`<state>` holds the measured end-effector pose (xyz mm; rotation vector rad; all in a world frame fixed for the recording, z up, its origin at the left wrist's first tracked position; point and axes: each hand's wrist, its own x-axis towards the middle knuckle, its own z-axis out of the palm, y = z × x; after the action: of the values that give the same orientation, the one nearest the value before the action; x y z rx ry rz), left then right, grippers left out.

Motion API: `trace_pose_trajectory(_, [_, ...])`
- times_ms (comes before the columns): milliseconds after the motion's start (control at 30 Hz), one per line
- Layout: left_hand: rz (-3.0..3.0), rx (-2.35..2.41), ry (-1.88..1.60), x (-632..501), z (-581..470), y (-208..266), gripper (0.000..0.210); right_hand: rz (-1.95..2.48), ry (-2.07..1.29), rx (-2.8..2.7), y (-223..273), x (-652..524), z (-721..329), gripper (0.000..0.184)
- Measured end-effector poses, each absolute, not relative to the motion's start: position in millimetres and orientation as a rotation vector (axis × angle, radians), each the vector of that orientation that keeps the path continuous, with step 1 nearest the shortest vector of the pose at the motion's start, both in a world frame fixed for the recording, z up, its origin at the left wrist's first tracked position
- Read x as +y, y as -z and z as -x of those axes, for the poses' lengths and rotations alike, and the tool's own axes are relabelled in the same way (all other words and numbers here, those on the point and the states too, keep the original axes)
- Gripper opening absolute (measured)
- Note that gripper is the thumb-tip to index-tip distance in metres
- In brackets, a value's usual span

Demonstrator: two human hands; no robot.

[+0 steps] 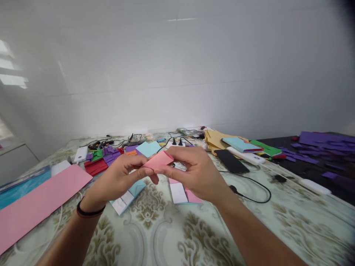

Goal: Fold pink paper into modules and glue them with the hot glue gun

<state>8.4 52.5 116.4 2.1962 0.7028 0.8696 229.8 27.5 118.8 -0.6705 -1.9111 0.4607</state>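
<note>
A small folded piece of pink paper (159, 160) is held up above the table between both of my hands. My left hand (122, 175) pinches its left end between thumb and fingers. On the other end, my right hand (191, 168) grips it with the thumb in front and the fingers behind. Below my left hand lies a light blue and white folded paper (126, 199). Under my right hand rests a pink and white folded paper (179, 193), partly hidden by that hand.
A long pink sheet (46, 205) lies at the left. Purple pieces (111, 155) and red paper strips (95, 167) sit behind. A black phone (231, 161), a cable (270, 192) and yellow paper (219, 138) are at the right. A wall stands behind the table.
</note>
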Motion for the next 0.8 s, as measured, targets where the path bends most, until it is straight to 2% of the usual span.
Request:
trace_pose_trajectory(467, [-2.294, 0.753, -0.775, 50.4, -12.6, -112.8, 0.034, 0.83, -0.644, -1.713, -118.3, 27.7, -229.3, 0.029])
trace_pose_trajectory(633, [-2.257, 0.805, -0.905, 44.0, -20.1, -113.9, 0.034, 0.839, -0.652, -1.701, -116.2, 24.3, -222.8, 0.035])
trace_pose_trajectory(700, [-2.226, 0.797, -0.938, 42.2, -21.4, -114.2, 0.038, 0.809, -0.649, -1.712, -115.5, 23.5, -220.0, 0.031])
trace_pose_trajectory(800, [-2.235, 0.781, -0.921, 41.9, -21.1, -114.2, 0.038, 0.737, -0.678, -1.739, -115.3, 24.1, -218.3, 0.016])
